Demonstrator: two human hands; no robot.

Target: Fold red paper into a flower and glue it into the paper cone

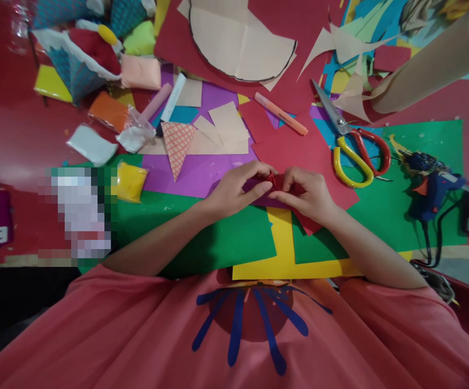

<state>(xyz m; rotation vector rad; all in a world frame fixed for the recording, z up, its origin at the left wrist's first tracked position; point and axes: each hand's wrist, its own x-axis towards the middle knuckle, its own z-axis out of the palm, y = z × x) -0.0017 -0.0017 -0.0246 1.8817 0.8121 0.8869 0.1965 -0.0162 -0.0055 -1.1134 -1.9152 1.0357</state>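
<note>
A small folded piece of red paper (pixel 275 182) is pinched between the fingertips of both hands. My left hand (pixel 240 188) holds its left side, thumb and index finger pressed together. On its right side, my right hand (pixel 309 193) grips it with the thumb below and the fingers curled. Larger red paper (pixel 326 156) lies beneath and behind the hands. Scissors (pixel 342 127) with one yellow and one red handle rest to the right. An orange highlighter (pixel 281 113) lies beyond the hands. A patterned paper cone (pixel 178 143) is to the left of my left hand.
A glue gun (pixel 433 189) with its cord sits at the right on green paper (pixel 400 216). Clay packets, including a yellow one (pixel 131 182), lie at the left. A beige roll (pixel 429 62) and a black-outlined paper shape (pixel 240 46) are at the back.
</note>
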